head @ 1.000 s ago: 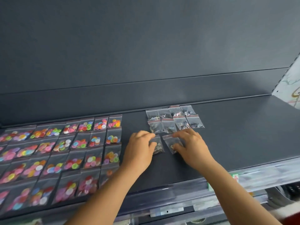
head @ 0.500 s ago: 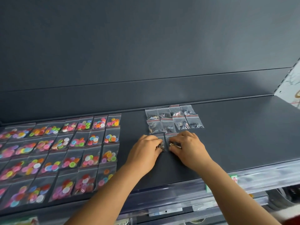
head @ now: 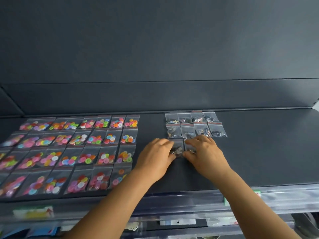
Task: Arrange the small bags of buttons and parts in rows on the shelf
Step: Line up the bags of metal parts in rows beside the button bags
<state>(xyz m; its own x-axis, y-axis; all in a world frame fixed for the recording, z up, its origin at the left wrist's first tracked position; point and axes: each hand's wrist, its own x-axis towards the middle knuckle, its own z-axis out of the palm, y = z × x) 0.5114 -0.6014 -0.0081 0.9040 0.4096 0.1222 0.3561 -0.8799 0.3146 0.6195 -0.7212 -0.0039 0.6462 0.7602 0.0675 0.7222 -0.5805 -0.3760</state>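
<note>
On the dark shelf, near the middle, the left hand and the right hand met over two small bags of dark parts. The left hand pinched the left bag between thumb and curled fingers, and the right hand grasped the right bag, which was mostly hidden under its fingers. The two bags lay side by side, touching or almost touching, just nearer than the two finished rows of parts bags, four in each row. Far to the left, the bags of coloured buttons filled several rows and stood well apart from the hands. I judged that a third row was being started here. The risk was that the fingers, while pushing the new bags farther, would strike the second row, because the right hand's knuckles were already very close to it; then those light bags could slide out of line. The plastic also looked slippery, so a bag could turn crooked when released, or overlap its neighbour.
</note>
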